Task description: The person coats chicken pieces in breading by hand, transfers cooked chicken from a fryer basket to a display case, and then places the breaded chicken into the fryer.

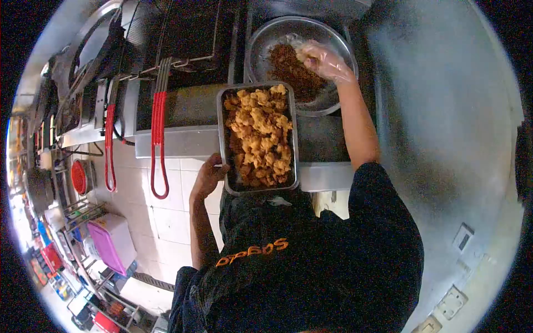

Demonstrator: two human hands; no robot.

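A rectangular metal tray [296, 166] heaped with golden fried pieces [260, 130], which look like battered chicken, rests at the counter's front edge against my body. My left hand [210, 175] grips its lower left side, bare, with the thumb at the rim. Beyond it sits a wide round metal bowl [255, 58] with dark reddish-brown crumbs [294, 69] inside. Over the crumbs is my right hand [325, 62] in a clear plastic glove, its fingers curled together. Whatever lies between those fingers is hidden by the glove and the angle.
Fryer baskets [189, 33] with red-coated handles [159, 122] jut over the counter edge at left. A metal wall [444, 111] rises on the right. Lower left, a white box with a purple lid [108, 244] stands by crowded shelves above the tiled floor [166, 222].
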